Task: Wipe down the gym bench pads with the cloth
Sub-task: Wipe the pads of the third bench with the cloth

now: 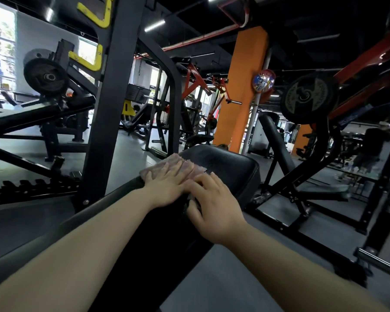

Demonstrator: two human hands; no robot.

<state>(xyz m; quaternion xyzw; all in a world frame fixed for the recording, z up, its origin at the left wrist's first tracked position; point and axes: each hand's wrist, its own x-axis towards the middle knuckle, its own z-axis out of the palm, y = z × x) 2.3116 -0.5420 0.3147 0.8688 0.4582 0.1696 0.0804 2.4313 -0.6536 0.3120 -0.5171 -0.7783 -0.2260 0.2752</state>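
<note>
A black padded gym bench runs away from me, with a long back pad [158,239] near me and a seat pad [225,163] beyond it. A folded pinkish cloth [176,162] lies at the near left of the seat pad. My left hand [167,188] presses flat on the cloth with straight fingers. Just to its right, my right hand [214,203] rests on the gap between the two pads, fingers bent, fingertips touching the cloth's near edge.
A black rack upright [108,104] with yellow hooks stands close on the left. A notched adjuster rail [32,188] lies low left. A loaded weight plate [306,97] on a red-and-black machine hangs at the right. An orange pillar [241,91] stands behind the bench. Grey floor surrounds it.
</note>
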